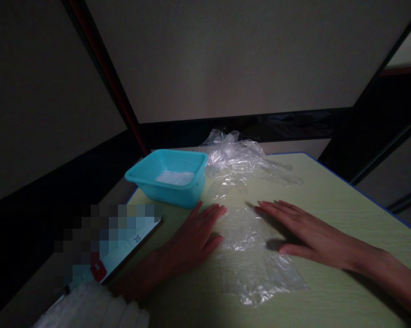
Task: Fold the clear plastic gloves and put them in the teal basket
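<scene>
A clear plastic bag [256,264] lies flat on the pale green table [345,209]. My left hand [192,237] rests palm down at the bag's left edge, fingers together and stretched forward. My right hand [301,230] lies flat on the bag's right side, fingers extended toward the middle. Neither hand grips anything. A pile of more crumpled clear plastic bags [239,161] sits beyond the hands at the table's far edge.
A turquoise plastic tub [169,177] holding something white stands at the far left of the table. A phone [123,255] with a lit screen lies at the left edge. White fluffy material [92,310] shows at the bottom left. The room is dim.
</scene>
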The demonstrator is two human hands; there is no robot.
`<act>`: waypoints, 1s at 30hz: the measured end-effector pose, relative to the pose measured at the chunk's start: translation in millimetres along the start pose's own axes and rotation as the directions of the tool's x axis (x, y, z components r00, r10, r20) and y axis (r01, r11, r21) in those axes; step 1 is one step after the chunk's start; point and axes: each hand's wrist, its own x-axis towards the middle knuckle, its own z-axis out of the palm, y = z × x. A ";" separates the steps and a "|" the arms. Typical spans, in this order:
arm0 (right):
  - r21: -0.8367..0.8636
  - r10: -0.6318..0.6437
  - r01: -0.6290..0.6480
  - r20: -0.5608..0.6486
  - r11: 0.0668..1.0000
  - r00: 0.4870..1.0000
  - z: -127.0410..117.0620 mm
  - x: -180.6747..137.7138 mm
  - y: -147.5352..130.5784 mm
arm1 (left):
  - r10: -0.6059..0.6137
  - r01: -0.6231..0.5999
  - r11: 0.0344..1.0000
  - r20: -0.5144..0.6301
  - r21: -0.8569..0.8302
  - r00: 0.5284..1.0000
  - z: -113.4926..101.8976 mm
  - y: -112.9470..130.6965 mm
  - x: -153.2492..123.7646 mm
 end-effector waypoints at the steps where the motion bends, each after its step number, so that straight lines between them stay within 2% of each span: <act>1: -0.006 0.003 -0.003 0.012 1.000 1.000 0.4 0.2 -0.2 | -0.001 0.001 1.000 0.019 -0.002 1.000 0.2 0.1 1.3; 4: -0.013 0.005 -0.005 0.015 1.000 1.000 2.4 0.2 -0.9 | -0.012 0.012 1.000 0.033 -0.003 0.999 0.0 0.9 2.7; 10: -0.007 0.017 -0.017 -0.013 1.000 1.000 5.3 -1.5 0.5 | -0.014 0.014 1.000 -0.016 -0.002 1.000 -0.4 1.8 0.6; 14: 0.082 0.065 -0.062 -0.032 0.995 0.997 4.5 -2.1 0.6 | 0.003 -0.001 1.000 -0.078 0.024 0.997 1.6 -0.1 -0.5; 18: 0.282 0.201 -0.166 -0.098 0.945 0.975 6.1 4.5 1.1 | 0.016 -0.010 0.999 -0.160 0.041 0.987 3.1 -1.0 -1.3; 23: 0.494 0.456 -0.323 -0.175 0.807 0.873 14.9 25.3 11.6 | 0.009 -0.003 1.000 -0.211 0.029 0.978 6.2 -2.0 0.2; 26: 0.549 0.490 -0.344 -0.141 0.762 0.860 20.4 34.5 20.4 | -0.023 0.024 1.000 -0.254 0.001 0.967 8.2 -3.8 1.4; 30: 0.555 0.489 -0.350 -0.119 0.754 0.864 24.8 38.5 24.6 | -0.043 0.038 0.999 -0.271 -0.022 0.962 9.3 -4.8 1.7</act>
